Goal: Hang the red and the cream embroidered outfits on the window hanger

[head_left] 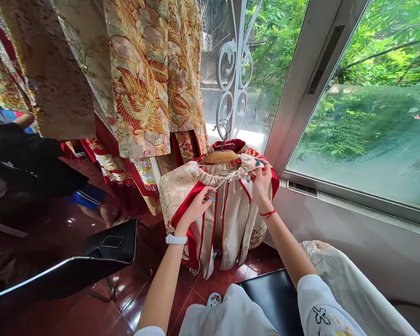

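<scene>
A cream and red embroidered garment (227, 219) hangs from a wooden hanger (220, 156) hooked on a white iron scroll (231, 84) by the window. My left hand (198, 205), with a white band at the wrist, pinches the garment's red-edged fabric and a thin cord low on the left. My right hand (261, 182), with a red string at the wrist, pinches the gathered waistband and the other end of that cord near the hanger. Both hands are closed on the cloth.
Gold and red brocade garments (143, 79) hang at upper left. A dark chair (91, 266) stands on the red tiled floor at left, another black seat (269, 294) below me. A person in dark clothes (31, 163) sits at far left. A window (371, 116) fills the right.
</scene>
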Action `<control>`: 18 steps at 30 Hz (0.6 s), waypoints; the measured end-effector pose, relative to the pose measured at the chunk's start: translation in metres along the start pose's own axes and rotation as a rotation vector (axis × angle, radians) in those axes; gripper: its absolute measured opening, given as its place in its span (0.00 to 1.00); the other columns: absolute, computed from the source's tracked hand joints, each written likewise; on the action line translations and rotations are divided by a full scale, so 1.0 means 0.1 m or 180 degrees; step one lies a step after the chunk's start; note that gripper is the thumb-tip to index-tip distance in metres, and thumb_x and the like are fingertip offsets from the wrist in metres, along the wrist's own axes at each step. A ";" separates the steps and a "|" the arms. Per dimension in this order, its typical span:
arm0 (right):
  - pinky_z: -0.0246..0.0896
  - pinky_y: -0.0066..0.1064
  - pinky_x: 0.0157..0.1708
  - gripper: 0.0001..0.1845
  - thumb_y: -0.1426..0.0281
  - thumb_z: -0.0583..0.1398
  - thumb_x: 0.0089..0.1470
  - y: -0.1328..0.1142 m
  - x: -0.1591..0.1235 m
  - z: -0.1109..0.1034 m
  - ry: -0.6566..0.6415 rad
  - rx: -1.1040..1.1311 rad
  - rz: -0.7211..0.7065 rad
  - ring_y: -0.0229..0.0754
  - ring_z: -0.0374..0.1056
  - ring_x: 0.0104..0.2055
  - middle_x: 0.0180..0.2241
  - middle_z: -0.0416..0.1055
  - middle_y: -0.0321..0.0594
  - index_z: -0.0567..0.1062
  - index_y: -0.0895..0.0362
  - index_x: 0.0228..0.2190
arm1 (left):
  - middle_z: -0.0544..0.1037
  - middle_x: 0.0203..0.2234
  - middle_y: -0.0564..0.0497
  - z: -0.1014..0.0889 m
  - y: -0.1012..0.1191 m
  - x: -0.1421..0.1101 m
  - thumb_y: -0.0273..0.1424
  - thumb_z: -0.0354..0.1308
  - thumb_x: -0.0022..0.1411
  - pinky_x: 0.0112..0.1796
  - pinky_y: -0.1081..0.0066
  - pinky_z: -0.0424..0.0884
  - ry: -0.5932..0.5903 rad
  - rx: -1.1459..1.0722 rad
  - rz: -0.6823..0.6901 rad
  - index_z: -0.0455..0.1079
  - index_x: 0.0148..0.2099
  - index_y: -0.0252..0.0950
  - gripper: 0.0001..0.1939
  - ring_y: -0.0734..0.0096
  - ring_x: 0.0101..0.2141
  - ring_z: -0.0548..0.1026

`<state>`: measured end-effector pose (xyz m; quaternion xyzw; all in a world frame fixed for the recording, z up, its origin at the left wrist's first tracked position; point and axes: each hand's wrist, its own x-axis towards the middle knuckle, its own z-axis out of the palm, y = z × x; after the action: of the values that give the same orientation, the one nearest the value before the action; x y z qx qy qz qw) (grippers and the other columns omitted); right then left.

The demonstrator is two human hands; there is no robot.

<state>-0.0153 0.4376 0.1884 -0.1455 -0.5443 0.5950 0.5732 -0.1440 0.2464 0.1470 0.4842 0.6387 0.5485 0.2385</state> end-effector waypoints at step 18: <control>0.69 0.43 0.49 0.17 0.60 0.59 0.60 -0.01 0.21 -1.16 -0.0400 -0.2715 -0.1917 0.49 0.71 0.53 0.51 0.74 0.47 0.73 0.51 0.50 | 0.72 0.58 0.41 -0.28 0.14 -0.37 0.34 0.58 0.61 0.40 0.65 0.76 0.0611 -0.0392 0.0454 0.67 0.59 0.40 0.23 0.65 0.41 0.77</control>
<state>0.0714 0.5107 0.1558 -0.1671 -0.7892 0.1370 0.5749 -0.1473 0.2000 0.1594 0.4581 0.5877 0.6460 0.1660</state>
